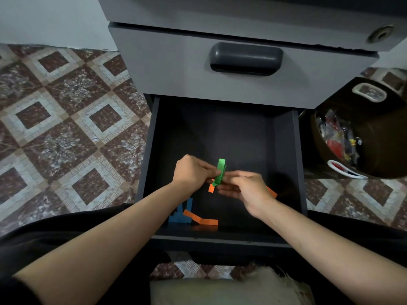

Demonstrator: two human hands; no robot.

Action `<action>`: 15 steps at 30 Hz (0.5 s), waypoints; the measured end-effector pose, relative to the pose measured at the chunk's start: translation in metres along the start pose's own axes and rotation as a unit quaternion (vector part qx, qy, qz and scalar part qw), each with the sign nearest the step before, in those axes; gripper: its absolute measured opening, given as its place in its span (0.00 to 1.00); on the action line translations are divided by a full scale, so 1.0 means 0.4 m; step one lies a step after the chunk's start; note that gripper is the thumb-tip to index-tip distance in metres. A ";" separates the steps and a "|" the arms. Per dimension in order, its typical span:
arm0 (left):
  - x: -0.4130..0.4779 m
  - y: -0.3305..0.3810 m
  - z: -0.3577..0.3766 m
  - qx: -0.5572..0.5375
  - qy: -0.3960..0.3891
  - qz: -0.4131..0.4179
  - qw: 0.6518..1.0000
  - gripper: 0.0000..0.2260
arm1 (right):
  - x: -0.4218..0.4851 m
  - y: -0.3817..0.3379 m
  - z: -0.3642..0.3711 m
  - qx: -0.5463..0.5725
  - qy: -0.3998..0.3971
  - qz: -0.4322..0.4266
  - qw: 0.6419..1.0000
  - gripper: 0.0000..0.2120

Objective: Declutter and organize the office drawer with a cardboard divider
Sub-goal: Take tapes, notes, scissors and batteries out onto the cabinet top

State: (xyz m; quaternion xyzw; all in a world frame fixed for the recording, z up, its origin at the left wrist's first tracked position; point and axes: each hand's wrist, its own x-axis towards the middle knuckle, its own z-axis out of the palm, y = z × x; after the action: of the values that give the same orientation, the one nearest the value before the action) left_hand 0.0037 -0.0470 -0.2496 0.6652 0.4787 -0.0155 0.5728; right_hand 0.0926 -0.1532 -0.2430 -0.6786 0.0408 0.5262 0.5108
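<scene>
The lower drawer [284, 164] of a grey cabinet stands pulled out, dark inside. Above its floor my left hand [191, 171] and my right hand [244, 189] meet and both pinch a bundle of green paper strips [221, 171], held roughly upright. An orange strip [211, 188] pokes out below the green ones, between the hands. On the drawer floor near the front lie blue paper strips [181, 213] and a bent orange strip [201, 219]. Another orange piece [272, 192] shows just behind my right wrist.
The closed upper drawer [176, 69] with a dark handle [245, 58] overhangs the back of the open one. A dark brown basket [374, 133] with assorted small items sits on the patterned tile floor [66, 119] at the right.
</scene>
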 end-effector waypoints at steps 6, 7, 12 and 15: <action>0.002 -0.003 0.007 0.027 0.010 0.052 0.998 0.05 | 0.002 -0.017 -0.008 -0.027 -0.005 -0.020 0.999 0.06; 0.003 -0.004 0.009 0.023 0.012 0.062 0.998 0.06 | 0.005 -0.022 -0.009 -0.028 -0.001 -0.022 0.999 0.05; 0.025 -0.017 0.012 0.042 0.029 0.070 0.996 0.09 | 0.036 -0.037 -0.043 -0.021 0.085 -0.021 0.996 0.04; 0.034 -0.030 0.026 0.086 0.024 0.087 0.992 0.12 | 0.068 -0.035 -0.081 -0.035 0.144 -0.010 0.989 0.06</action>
State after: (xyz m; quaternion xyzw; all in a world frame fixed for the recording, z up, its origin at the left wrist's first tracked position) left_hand 0.0087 -0.0480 -0.2700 0.7511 0.4296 0.0095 0.5011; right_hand 0.1347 -0.1575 -0.2570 -0.7651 0.0894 0.4187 0.4809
